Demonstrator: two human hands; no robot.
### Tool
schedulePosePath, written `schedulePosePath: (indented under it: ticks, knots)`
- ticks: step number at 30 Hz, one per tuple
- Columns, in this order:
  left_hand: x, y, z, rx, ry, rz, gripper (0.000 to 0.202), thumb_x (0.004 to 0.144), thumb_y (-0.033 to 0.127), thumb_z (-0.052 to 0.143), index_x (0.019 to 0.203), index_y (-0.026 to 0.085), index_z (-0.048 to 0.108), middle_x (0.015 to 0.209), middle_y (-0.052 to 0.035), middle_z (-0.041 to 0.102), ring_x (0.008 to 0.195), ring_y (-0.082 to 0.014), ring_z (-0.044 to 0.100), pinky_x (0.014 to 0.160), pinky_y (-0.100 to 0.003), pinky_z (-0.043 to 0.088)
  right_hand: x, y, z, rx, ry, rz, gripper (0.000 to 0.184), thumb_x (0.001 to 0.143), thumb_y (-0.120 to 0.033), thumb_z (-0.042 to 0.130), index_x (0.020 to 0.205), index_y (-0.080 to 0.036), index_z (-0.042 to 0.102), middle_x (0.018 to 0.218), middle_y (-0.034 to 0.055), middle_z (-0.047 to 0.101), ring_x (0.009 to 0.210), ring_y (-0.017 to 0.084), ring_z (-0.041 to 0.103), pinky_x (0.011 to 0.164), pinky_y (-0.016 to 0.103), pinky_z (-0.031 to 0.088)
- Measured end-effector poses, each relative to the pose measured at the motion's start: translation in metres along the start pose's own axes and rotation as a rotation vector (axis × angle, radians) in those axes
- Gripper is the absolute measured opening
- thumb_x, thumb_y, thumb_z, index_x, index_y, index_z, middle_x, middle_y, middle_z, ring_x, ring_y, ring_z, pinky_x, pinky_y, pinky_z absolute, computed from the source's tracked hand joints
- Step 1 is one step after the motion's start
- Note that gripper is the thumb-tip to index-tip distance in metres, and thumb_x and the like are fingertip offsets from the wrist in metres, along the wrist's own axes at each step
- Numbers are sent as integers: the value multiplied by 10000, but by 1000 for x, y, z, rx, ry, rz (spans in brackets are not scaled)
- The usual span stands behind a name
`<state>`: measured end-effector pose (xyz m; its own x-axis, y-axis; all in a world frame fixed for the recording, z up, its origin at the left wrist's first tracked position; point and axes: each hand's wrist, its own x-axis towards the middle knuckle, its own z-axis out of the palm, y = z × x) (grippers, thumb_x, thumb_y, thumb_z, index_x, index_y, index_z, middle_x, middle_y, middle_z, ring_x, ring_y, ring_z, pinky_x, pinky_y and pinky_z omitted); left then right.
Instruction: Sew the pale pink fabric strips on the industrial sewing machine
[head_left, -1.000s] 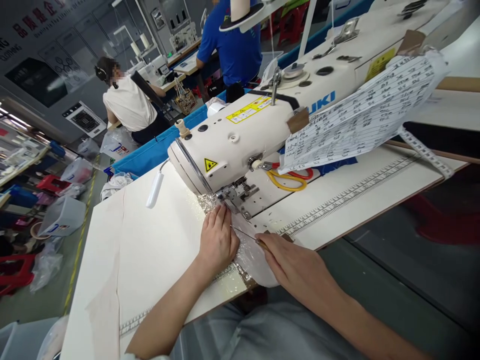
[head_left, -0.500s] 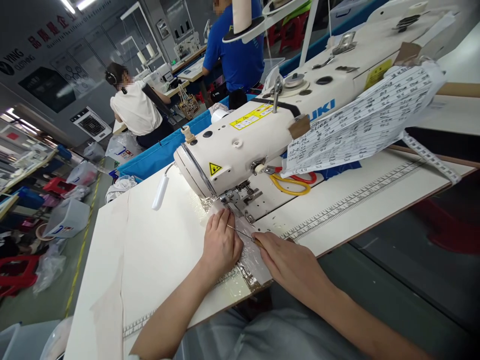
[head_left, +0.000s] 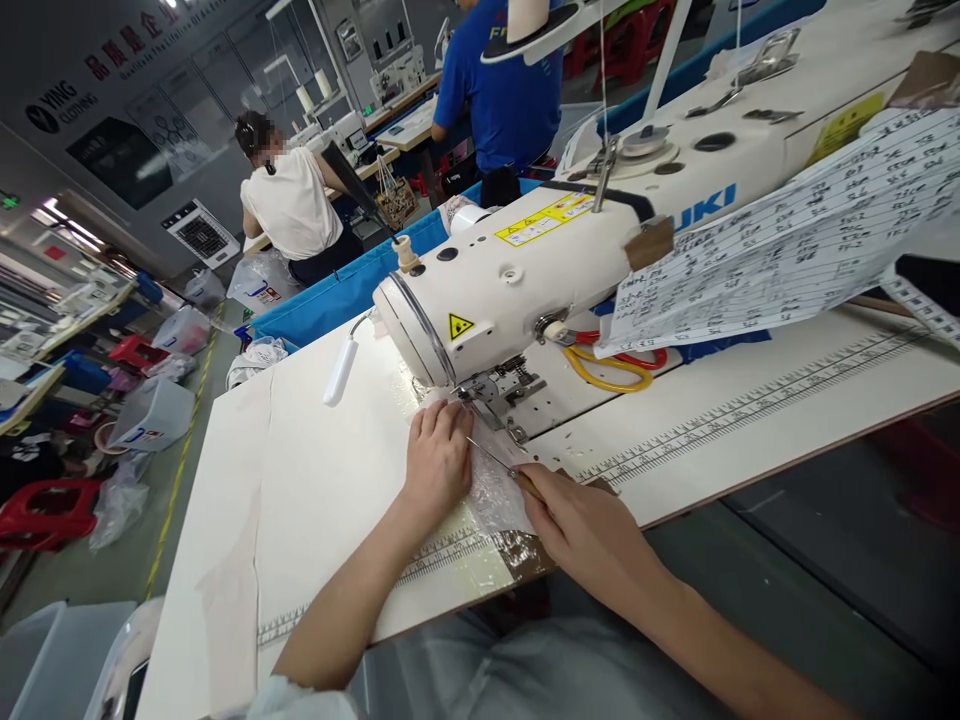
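Note:
My left hand lies on a thin white fabric, its fingers extended towards the needle area of the white sewing machine. The fingertips are close to the presser foot and partly hidden there. In my right hand is an awl, its wooden handle inside my closed fingers. The awl's thin metal shaft points left over the fabric, and its tip is near the fingers of my left hand.
A handwritten paper sheet hangs on the machine's front. Yellow-handled scissors lie beneath it. Printed ruler tape runs along the white table. A small white lamp hangs left of the machine head. Two people sit beyond a blue cloth trough.
The camera view has shifted, so the machine and background appear farther right. My left hand sits slightly farther left of the presser foot. The awl stays in my right hand.

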<state>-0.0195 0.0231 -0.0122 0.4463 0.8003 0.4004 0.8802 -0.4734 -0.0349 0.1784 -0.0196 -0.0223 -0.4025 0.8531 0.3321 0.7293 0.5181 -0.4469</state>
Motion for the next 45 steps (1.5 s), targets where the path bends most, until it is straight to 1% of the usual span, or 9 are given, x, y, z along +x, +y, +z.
schedulePosePath:
  ticks: [3, 5, 9, 13, 18, 23, 31, 38, 45]
  knots:
    - [-2, 1, -3, -4, 12, -6, 417, 857, 56, 494, 1261, 128, 567, 1276, -157, 605, 1245, -329, 507, 1003, -513, 475, -5, -1, -1, 18, 1, 11, 234, 943, -150, 377, 996, -160, 605, 752, 38, 717, 556, 172, 653, 472, 258, 403]
    - [-3, 7, -5, -43, 0, 3, 404, 871, 86, 494, 1266, 136, 566, 1278, -153, 607, 1247, -316, 513, 1012, -503, 472, -7, -2, -2, 11, 2, 16, 227, 943, -143, 381, 998, -166, 600, 756, 34, 715, 559, 170, 653, 472, 254, 394]
    - [-5, 22, -9, -88, -40, 29, 365, 920, 198, 477, 1258, 101, 574, 1294, -166, 602, 1252, -311, 513, 1039, -479, 460, -8, -5, -4, -28, 17, 2, 219, 937, -131, 395, 1010, -179, 596, 754, 21, 709, 562, 168, 653, 477, 248, 380]
    - [-5, 24, -7, -35, -44, 18, 400, 912, 206, 475, 1281, 82, 567, 1327, -166, 594, 1244, -317, 522, 1053, -480, 451, -11, -3, -9, -29, 16, -4, 242, 961, -152, 363, 1020, -189, 596, 774, 22, 718, 569, 173, 660, 468, 252, 382]
    - [-5, 22, -6, 19, -22, 11, 373, 937, 199, 438, 1260, 91, 590, 1314, -142, 614, 1245, -289, 529, 1076, -477, 437, -17, 12, -19, 65, 16, 85, 262, 989, -253, 349, 1006, -205, 606, 747, 14, 715, 531, 174, 646, 445, 251, 404]
    - [-7, 26, -4, 32, -61, 2, 409, 996, 353, 437, 1285, 100, 580, 1335, -145, 602, 1273, -289, 509, 1103, -503, 412, -20, 26, -25, 197, -17, 204, 315, 997, -372, 359, 1036, -200, 620, 744, 16, 708, 554, 181, 652, 478, 261, 463]
    - [-10, 26, -7, 49, -97, 14, 407, 918, 204, 464, 1292, 81, 568, 1355, -148, 582, 1279, -288, 502, 1103, -482, 410, -19, 24, -25, 253, -11, 252, 350, 969, -421, 366, 1032, -201, 632, 698, 10, 705, 553, 195, 655, 451, 266, 453]
    - [-9, 29, -6, 13, -53, -4, 377, 970, 236, 408, 1272, 88, 578, 1323, -147, 607, 1255, -278, 524, 1089, -476, 427, -18, 26, -25, 254, 13, 243, 333, 963, -397, 382, 1027, -194, 639, 715, 24, 720, 571, 204, 668, 452, 268, 459]
    - [-9, 29, -6, 7, -47, 1, 384, 963, 241, 419, 1269, 71, 575, 1325, -146, 604, 1255, -278, 521, 1089, -467, 432, -21, 28, -24, 265, 0, 250, 350, 967, -410, 388, 1062, -186, 640, 730, 21, 719, 545, 193, 651, 449, 266, 460]
